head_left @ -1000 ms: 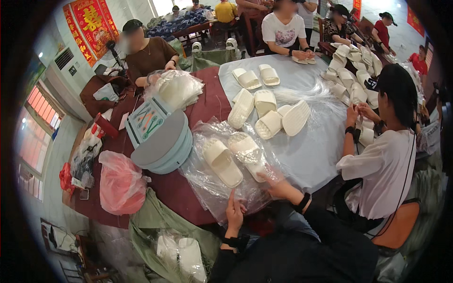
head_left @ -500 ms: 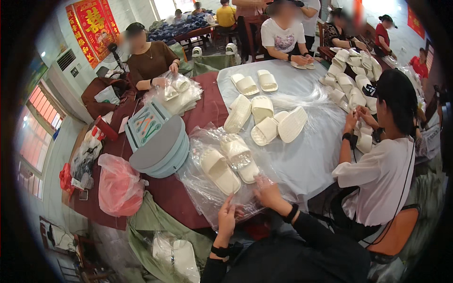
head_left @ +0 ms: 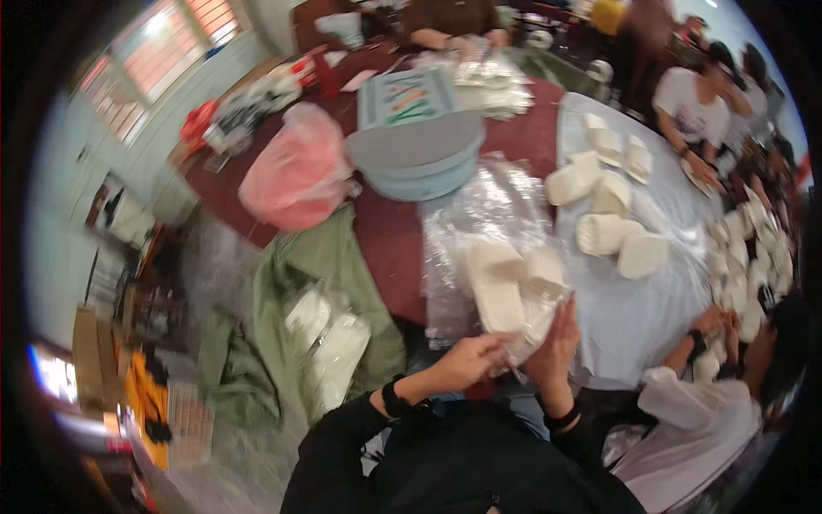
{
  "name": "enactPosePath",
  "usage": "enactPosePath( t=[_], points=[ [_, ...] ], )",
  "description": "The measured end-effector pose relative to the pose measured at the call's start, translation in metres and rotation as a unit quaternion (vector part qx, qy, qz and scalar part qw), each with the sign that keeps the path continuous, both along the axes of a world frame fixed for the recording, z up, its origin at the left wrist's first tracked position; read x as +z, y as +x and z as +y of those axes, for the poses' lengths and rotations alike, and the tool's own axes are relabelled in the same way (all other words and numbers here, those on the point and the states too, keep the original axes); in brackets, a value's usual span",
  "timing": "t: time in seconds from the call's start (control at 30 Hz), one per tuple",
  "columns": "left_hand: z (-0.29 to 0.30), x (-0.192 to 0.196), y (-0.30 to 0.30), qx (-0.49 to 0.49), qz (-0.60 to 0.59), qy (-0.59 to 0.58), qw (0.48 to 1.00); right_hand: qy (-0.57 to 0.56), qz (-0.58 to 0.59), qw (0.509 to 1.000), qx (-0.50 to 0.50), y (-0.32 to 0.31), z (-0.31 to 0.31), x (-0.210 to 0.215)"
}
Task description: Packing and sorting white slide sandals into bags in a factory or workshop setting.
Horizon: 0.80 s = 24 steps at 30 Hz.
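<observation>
Crowded table edge [head_left: 402,291]: both hands, left [head_left: 467,360] and right [head_left: 556,338], grip bagged white slippers [head_left: 505,287].

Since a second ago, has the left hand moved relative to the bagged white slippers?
Yes. The left hand has come in from the table edge to the near end of the bagged white slippers, close to the right hand.

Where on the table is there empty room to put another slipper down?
Bare grey cloth lies between the bagged slippers and the loose slippers. Red cloth shows between the pink bag and the clear wrap. The right rim is crowded.
</observation>
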<state>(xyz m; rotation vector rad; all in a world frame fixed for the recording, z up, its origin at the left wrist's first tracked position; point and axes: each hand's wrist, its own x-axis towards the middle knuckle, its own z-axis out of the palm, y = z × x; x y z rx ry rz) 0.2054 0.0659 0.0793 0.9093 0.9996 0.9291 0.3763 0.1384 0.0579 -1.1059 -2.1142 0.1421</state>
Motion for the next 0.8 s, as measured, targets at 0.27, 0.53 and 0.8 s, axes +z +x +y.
enactPosePath(
  t=[0.27,0.53,0.8],
  points=[
    [-0.048,-0.002,-0.064,0.154,0.402,0.191,0.882,-0.168,0.152,0.964,0.138,-0.015,0.03,-0.008],
    [-0.158,-0.044,-0.205,0.427,0.763,-0.15,0.462,-0.296,0.469,0.781,0.287,0.006,0.094,-0.138],
    [-0.179,-0.095,-0.196,0.51,0.691,-0.235,0.456,-0.026,0.105,0.854,0.509,-0.174,0.038,-0.041]
  ],
)
